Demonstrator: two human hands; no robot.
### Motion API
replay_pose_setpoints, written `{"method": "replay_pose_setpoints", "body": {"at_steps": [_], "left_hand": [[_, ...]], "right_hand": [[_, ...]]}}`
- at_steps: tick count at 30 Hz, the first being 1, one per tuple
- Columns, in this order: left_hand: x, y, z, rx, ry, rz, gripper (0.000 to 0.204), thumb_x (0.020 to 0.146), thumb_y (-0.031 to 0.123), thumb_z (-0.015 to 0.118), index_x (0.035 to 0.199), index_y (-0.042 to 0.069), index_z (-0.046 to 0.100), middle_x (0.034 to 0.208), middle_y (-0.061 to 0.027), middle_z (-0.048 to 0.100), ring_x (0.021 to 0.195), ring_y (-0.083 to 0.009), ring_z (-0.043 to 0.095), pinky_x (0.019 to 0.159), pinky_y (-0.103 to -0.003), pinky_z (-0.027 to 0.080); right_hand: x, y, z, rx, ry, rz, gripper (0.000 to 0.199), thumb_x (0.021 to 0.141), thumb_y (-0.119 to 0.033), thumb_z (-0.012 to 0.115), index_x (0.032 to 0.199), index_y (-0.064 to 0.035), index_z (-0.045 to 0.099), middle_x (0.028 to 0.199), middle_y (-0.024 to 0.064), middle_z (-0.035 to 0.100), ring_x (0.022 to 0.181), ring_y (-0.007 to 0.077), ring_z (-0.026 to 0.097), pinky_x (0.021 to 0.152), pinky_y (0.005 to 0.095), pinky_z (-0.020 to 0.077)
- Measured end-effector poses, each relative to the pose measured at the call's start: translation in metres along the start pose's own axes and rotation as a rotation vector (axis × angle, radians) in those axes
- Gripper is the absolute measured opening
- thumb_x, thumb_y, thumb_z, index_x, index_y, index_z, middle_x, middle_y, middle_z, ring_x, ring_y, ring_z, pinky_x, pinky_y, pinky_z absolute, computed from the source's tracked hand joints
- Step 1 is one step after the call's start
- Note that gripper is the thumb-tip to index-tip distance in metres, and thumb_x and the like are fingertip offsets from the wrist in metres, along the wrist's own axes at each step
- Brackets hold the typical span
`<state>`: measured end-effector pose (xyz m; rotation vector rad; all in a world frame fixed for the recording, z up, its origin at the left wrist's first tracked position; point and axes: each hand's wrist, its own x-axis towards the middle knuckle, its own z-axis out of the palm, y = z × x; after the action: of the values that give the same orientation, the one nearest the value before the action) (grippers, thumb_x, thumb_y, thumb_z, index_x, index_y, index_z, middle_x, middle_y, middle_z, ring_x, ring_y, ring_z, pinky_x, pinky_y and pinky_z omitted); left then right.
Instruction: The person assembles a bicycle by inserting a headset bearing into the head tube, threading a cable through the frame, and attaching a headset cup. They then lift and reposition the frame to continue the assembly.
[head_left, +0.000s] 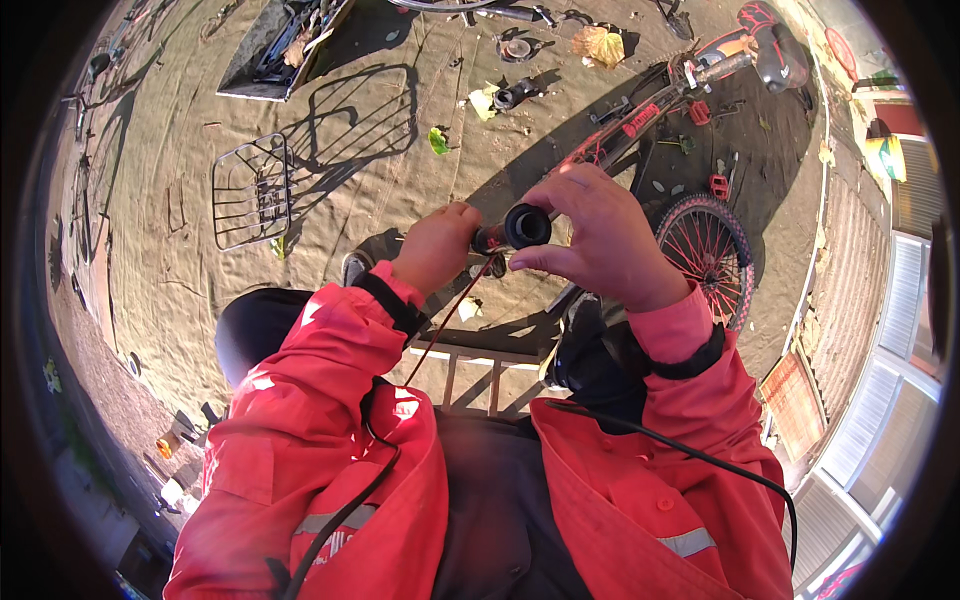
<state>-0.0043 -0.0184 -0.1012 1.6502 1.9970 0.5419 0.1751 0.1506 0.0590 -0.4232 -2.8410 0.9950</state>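
Between my hands is a dark tube (487,239) with a black, open-mouthed ring (528,226) at its end. My left hand (435,247) is closed round the tube's left side, its fingers partly hidden. My right hand (607,237) pinches the ring, index finger above and thumb below. A thin red cable (447,322) runs from beneath the tube down toward my jacket. Behind my right hand a bicycle frame (640,119) with red and black parts slants up to the right. Whether the tube belongs to this frame is hidden by my hand.
A spoked wheel (708,255) with red spokes lies right of my right hand. A black wire basket (250,193) stands on the ground cloth at left. A tray of tools (285,48) sits beyond it. Small round parts (515,93) and leaves lie ahead. A slatted frame (478,372) is below my hands.
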Motion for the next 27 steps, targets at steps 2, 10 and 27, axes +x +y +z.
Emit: {"method": "replay_pose_setpoints", "body": {"at_steps": [2,10,27], "left_hand": [[0.000,0.000,0.000,0.003,0.000,-0.002,0.019,0.087,0.000,0.064,0.106,0.005,0.063,0.111,-0.0163,0.068,0.105,-0.0413,0.069,0.084,-0.050,0.058],[0.001,-0.002,0.001,-0.005,0.015,0.017,0.017,0.088,0.001,0.063,0.105,0.004,0.063,0.110,-0.0168,0.068,0.102,-0.0417,0.069,0.083,-0.050,0.057],[0.002,-0.003,0.001,0.015,-0.014,0.001,0.019,0.089,0.005,0.067,0.107,0.005,0.064,0.109,-0.0172,0.068,0.101,-0.0422,0.070,0.082,-0.050,0.057]], "right_hand": [[0.000,-0.002,0.000,-0.041,0.006,0.023,0.064,0.074,-0.043,0.093,0.124,-0.0083,0.073,0.109,0.0129,0.068,0.112,0.0358,0.066,0.097,0.0444,0.0537],[0.003,-0.001,0.004,0.053,0.055,-0.075,0.062,0.076,-0.052,0.090,0.118,-0.0090,0.073,0.108,0.0111,0.067,0.108,0.0350,0.067,0.091,0.0435,0.0551],[0.000,-0.006,0.006,-0.041,-0.001,0.091,0.067,0.074,-0.048,0.092,0.124,-0.0092,0.072,0.111,0.0106,0.066,0.109,0.0318,0.067,0.089,0.0421,0.0565]]}}
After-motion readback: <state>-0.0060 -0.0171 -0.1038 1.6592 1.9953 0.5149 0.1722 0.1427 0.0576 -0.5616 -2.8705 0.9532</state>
